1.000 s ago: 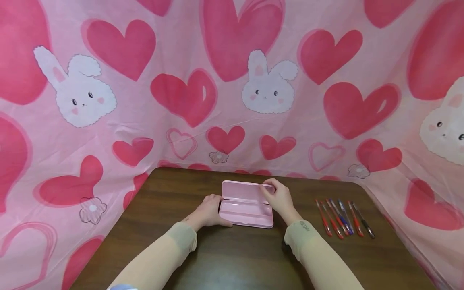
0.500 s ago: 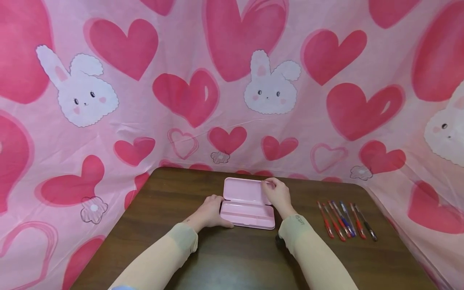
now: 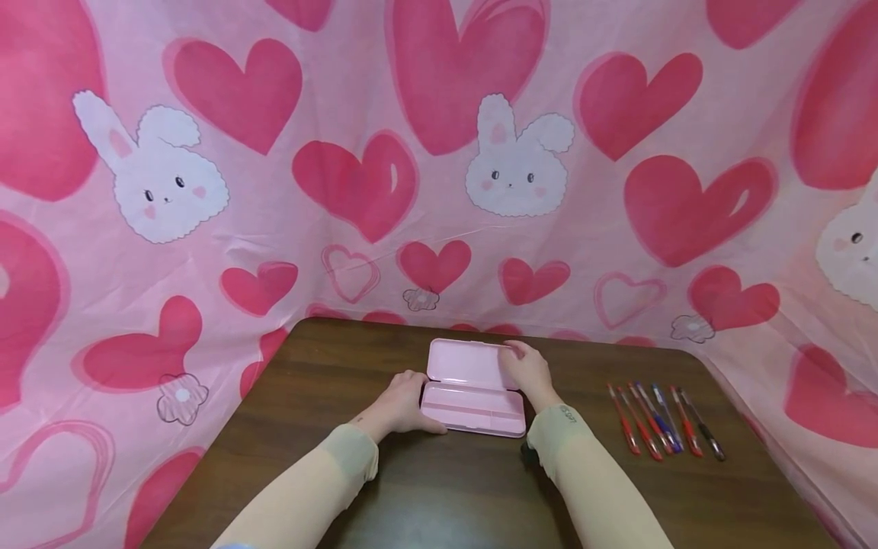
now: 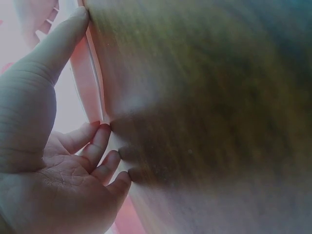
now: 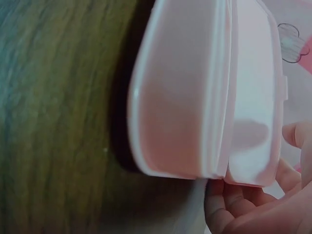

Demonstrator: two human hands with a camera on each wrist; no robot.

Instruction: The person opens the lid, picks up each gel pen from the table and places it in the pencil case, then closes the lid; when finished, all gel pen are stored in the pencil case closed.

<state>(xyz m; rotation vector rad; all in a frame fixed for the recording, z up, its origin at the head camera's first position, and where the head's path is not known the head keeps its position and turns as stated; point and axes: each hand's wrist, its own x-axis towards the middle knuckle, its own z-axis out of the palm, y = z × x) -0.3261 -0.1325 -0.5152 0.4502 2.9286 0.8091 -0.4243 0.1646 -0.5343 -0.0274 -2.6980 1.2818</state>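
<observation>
A pink pencil case (image 3: 439, 408) lies open on the table, its long tray toward the person and its lid (image 3: 463, 360) tipped back. Inside, a low divider runs along the bare tray. My left hand (image 3: 398, 404) holds the case's left end; in the left wrist view its thumb (image 4: 68, 36) lies along the front edge and the fingertips are bent at the side. At the lid's right end is my right hand (image 3: 530, 374), holding it. The right wrist view shows its thumb (image 5: 295, 134) at the lid's rim and the fingers (image 5: 234, 200) bent by the hinge end.
Several gel pens (image 3: 665, 427) with red, blue and black parts lie side by side on the right of the brown wooden table (image 3: 439, 496). A pink cloth (image 3: 439, 198) with hearts and rabbits hangs behind the table and along its sides.
The right hand has tipped the lid further back, so more of its inside shows. The left hand has stayed at the case's left end. The pens lie as before.
</observation>
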